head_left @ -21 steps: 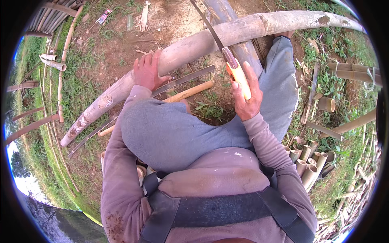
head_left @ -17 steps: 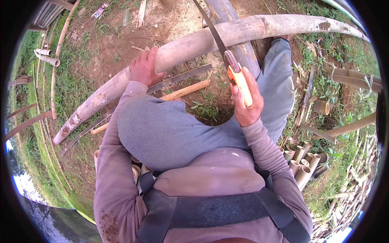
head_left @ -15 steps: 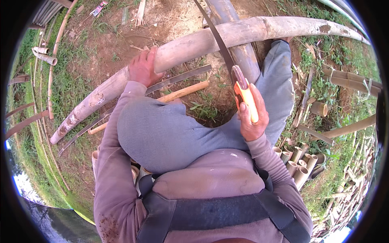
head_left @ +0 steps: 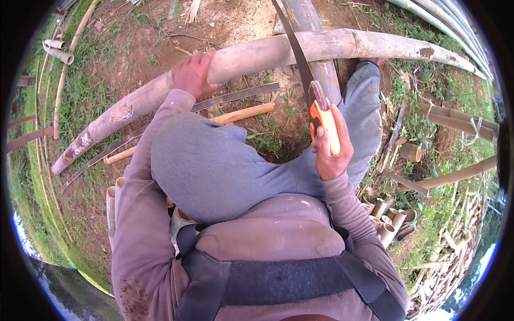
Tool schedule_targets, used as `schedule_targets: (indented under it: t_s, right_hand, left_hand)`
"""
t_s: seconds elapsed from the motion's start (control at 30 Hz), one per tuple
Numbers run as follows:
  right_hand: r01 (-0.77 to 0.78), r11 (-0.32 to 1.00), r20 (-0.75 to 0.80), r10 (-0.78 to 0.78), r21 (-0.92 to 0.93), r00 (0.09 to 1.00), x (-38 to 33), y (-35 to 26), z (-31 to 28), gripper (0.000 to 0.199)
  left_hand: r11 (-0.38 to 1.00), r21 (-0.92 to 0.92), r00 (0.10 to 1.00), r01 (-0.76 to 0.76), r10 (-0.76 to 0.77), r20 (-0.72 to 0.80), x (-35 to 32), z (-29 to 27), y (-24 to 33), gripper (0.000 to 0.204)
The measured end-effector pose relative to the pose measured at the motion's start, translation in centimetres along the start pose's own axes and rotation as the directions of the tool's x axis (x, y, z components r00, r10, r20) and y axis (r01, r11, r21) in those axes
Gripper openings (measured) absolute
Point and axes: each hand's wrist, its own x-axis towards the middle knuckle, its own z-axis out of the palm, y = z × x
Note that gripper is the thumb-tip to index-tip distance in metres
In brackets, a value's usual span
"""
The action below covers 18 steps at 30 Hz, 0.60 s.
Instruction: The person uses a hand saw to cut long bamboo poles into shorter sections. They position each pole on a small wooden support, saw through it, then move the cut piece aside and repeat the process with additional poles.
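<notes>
- Head view: long bamboo pole (head_left: 257, 56) lies crosswise in front of me; all places below are relative to it.
- My left hand (head_left: 194, 75): on the pole, left of its middle, grasping it from above, fingers over the far side, thumb toward me.
- My right hand (head_left: 333, 144): on the pole's near side, clear of it, fingers wrapped round the orange handle of a handsaw (head_left: 327, 125).
- Saw blade (head_left: 297, 51): dark, slightly curved, runs across the pole to its far side; can't tell whether teeth sit in a cut.
- Thicker grey log (head_left: 326, 80): passes under the pole, near the blade.
- Flat strip (head_left: 243, 93) and light round stick (head_left: 243, 114): on the ground, near side of the pole, stick closer to me.
- My bent knee (head_left: 187, 155), grey trousers: near side of the pole, below left hand.
- Short bamboo tubes (head_left: 388, 227): bundled, well off the pole's near side, to my right.
- Lashed poles (head_left: 455, 119), white cord: near side of the pole's right end.
- Pale green poles (head_left: 444, 24): beyond the pole's right end.
</notes>
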Motion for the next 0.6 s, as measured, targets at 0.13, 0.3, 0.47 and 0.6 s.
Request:
schedule_targets:
  t_s: [0.13,0.3,0.47,0.6]
  right_hand:
    - [-0.104,0.991,0.034,0.101,0.081,0.994,-4.7,-1.2,-3.0,0.051]
    - [0.126,0.992,-0.083,-0.126,-0.008,0.989,5.6,0.5,1.9,0.046]
    - [0.051,0.995,-0.042,-0.047,0.086,0.998,7.7,-0.1,3.1,0.044]
    - [0.066,0.992,-0.105,-0.054,0.108,0.993,6.6,-0.2,3.5,0.045]
  left_hand:
    - [0.999,-0.044,1.0,-0.001,0.0,-0.003,-0.3,0.4,0.2,0.104]
    - [0.997,-0.067,0.997,-0.031,0.035,0.071,1.0,-0.4,1.0,0.104]
    - [0.998,-0.066,0.985,-0.018,0.029,0.172,1.2,-0.8,-0.2,0.106]
    - [0.997,-0.065,0.996,-0.033,0.038,0.082,0.8,0.3,-0.9,0.107]
